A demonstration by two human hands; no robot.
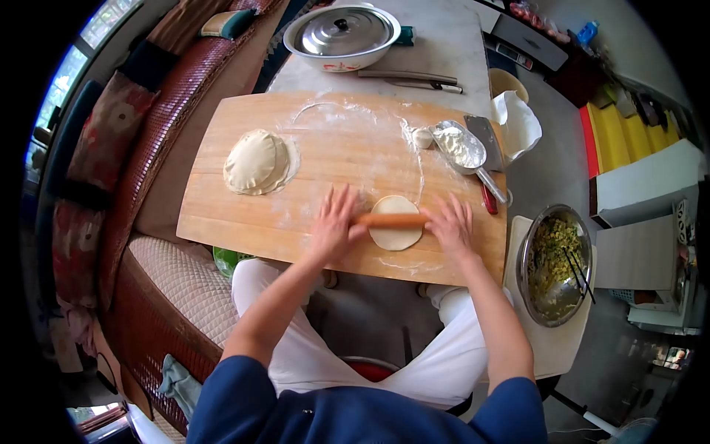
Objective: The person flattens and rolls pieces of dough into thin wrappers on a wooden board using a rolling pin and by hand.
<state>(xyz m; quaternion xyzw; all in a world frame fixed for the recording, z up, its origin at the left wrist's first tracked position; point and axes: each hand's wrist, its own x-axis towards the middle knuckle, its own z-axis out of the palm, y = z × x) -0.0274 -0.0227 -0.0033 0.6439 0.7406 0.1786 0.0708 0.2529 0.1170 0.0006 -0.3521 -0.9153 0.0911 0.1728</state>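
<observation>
A round, thin dough wrapper (397, 238) lies on the wooden board (310, 137) with a rolling pin (393, 220) across it. At the pin's left end my left hand (338, 228) presses with its palm side, fingers stretched out and slightly blurred. My right hand (450, 226) rests on the right end the same way, its fingers spread forward. Under both hands the pin's ends are hidden. Left of them sits an overlapping stack of rolled wrappers (257, 163). Up and to the right are a small dough piece (422, 138) and a metal scoop (460, 146) of flour.
A dough scraper (484, 139) lies at the board's right edge. Behind the board are a lidded basin (342, 37) and a knife (414, 76). On the right stands a metal bowl (526, 265) of chopped filling (555, 248) with chopsticks (579, 275). A couch (122, 196) runs along the left.
</observation>
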